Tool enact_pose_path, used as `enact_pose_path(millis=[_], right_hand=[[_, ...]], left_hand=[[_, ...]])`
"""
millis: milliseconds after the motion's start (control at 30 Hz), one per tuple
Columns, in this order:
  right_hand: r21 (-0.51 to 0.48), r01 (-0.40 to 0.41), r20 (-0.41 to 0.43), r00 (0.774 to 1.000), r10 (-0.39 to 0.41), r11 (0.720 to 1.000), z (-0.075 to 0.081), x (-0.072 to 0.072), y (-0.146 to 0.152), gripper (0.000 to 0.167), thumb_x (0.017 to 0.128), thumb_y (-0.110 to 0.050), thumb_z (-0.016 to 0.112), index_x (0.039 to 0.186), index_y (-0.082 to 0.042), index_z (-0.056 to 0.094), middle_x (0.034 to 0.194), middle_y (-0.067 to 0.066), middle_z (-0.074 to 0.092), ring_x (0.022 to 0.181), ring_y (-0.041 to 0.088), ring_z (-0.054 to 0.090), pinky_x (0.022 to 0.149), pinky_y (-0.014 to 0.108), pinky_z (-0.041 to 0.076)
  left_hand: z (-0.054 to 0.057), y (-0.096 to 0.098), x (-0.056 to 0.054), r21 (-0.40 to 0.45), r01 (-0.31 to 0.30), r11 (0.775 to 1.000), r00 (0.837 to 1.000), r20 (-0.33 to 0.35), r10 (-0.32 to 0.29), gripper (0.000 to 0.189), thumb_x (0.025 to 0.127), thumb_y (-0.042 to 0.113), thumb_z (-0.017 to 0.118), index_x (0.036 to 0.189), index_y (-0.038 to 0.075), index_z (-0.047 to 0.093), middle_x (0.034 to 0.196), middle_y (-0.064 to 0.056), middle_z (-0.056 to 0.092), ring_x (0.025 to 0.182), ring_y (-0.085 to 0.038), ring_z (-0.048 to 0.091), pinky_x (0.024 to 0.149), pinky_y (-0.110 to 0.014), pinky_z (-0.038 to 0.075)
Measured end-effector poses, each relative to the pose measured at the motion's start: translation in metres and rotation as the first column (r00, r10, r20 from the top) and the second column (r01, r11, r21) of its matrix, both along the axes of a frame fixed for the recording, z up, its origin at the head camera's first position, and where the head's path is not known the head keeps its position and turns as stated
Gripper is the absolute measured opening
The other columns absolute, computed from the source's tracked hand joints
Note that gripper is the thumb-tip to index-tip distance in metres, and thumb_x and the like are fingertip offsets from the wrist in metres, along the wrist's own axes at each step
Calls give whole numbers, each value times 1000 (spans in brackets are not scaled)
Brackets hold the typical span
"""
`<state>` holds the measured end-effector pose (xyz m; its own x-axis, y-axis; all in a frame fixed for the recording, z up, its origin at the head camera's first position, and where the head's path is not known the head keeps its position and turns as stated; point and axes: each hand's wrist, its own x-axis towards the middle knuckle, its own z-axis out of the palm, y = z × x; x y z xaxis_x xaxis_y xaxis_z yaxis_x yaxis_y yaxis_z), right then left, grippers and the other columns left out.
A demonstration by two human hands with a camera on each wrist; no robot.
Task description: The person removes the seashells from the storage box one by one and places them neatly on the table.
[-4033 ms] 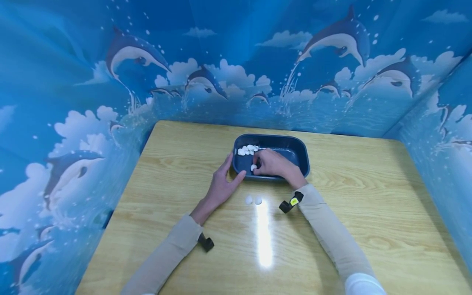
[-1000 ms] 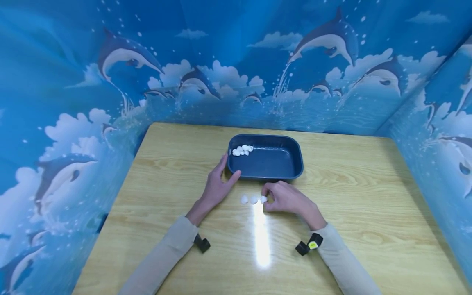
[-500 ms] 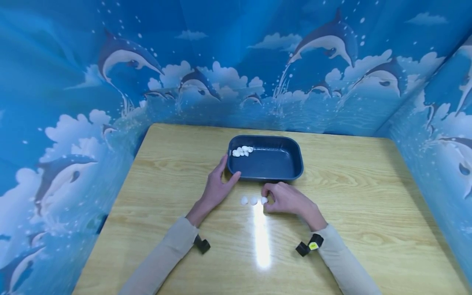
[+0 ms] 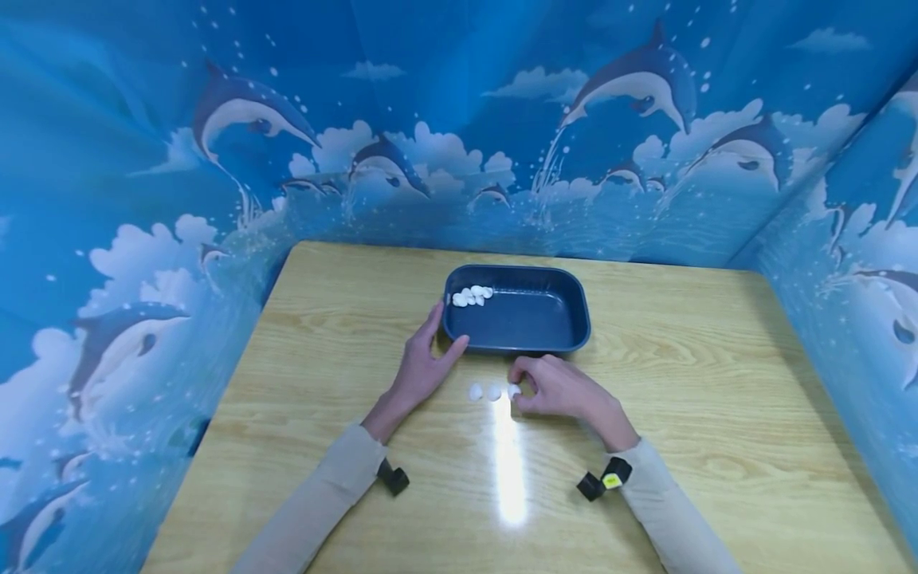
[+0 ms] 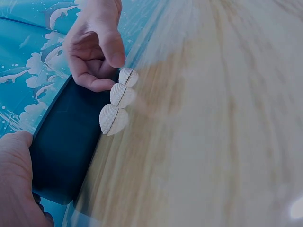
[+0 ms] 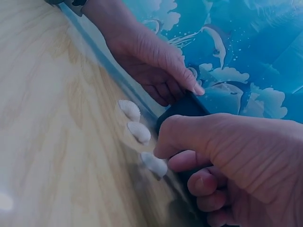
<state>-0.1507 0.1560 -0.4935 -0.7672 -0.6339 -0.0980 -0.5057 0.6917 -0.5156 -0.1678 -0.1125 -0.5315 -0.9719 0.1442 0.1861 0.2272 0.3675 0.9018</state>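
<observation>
Just below the box (image 4: pixel 527 317), frame centre, my right hand (image 4: pixel 562 388) pinches the end shell (image 4: pixel 513 391); my left hand (image 4: pixel 421 363) spreads wide against the box's left end. I'd line up with the other two shells (image 4: pixel 494 392), then let go softly.

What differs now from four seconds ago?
The right hand moved from inside the blue tray toward the person and pinches a third shell at the right end of the row on the table. The left hand stays at the tray's left end.
</observation>
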Motion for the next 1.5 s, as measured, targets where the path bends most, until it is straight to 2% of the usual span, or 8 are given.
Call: enact_pose_path(millis=[300,567,733,867,1033,1200,1333,1500], right_hand=[[-49,-13,-14,1000,12,999,11,4,-2,16,93,-21,72,106,-13,71,61,-11,49,52,0,40,48,20,32],[-96,-29,-83,996,21,995,25,10,-3,15,96,-19,70,107,-9,72,61,-15,43,52,-2,37,47,20,32],[-170,-16,-111,994,-3,985,32,11,-1,17,95,-13,69,110,-6,74,61,-15,42,53,-1,38,47,20,32],[-231,-13,-142,990,-20,973,34,7,1,15,94,-9,70,108,-5,74,63,-14,44,55,0,39,47,20,34],[-283,-3,-145,989,-40,959,35,-1,3,13,94,-9,70,107,-5,73,62,-13,44,54,1,39,48,21,35],[-289,26,-137,988,-69,957,37,-16,0,14,99,-11,66,109,-4,73,62,-11,44,52,4,40,49,23,34],[-240,51,-122,989,-82,969,36,-34,-7,18,100,-13,63,112,-3,72,62,-8,46,52,7,41,50,25,35],[-140,52,-66,996,-61,989,30,-57,-20,21,101,-15,63,117,-3,72,63,-6,51,52,10,45,49,27,37]], left_hand=[[-1,0,0,2,2,1000,1000,-6,-2,82,103,35,68,164,2,25,171,-19,24,157,-21,24,128,-40,25],[0,0,0,-6,1,1000,1000,-5,-1,82,103,35,68,164,2,24,171,-18,24,157,-22,24,128,-43,25],[-1,2,-1,-9,-1,1000,1000,-8,1,81,103,35,68,164,2,25,171,-19,24,158,-24,24,127,-45,26],[-2,1,1,-10,-12,1000,1000,-3,12,84,102,42,67,164,2,26,171,-19,25,157,-24,24,127,-44,26],[-3,1,0,-12,-6,1000,1000,-11,5,86,102,47,66,164,2,26,171,-18,24,157,-24,24,128,-43,25],[-3,2,-1,-15,2,1000,1000,-17,-2,85,103,48,64,164,2,26,171,-18,25,157,-22,24,128,-42,26],[-2,3,-1,-10,1,1000,1000,-23,-1,82,103,41,66,164,4,26,170,-19,26,157,-22,25,127,-43,27],[-2,4,0,-17,-8,1000,1000,-16,8,79,103,31,68,165,8,25,170,-18,27,157,-19,25,127,-42,27]])
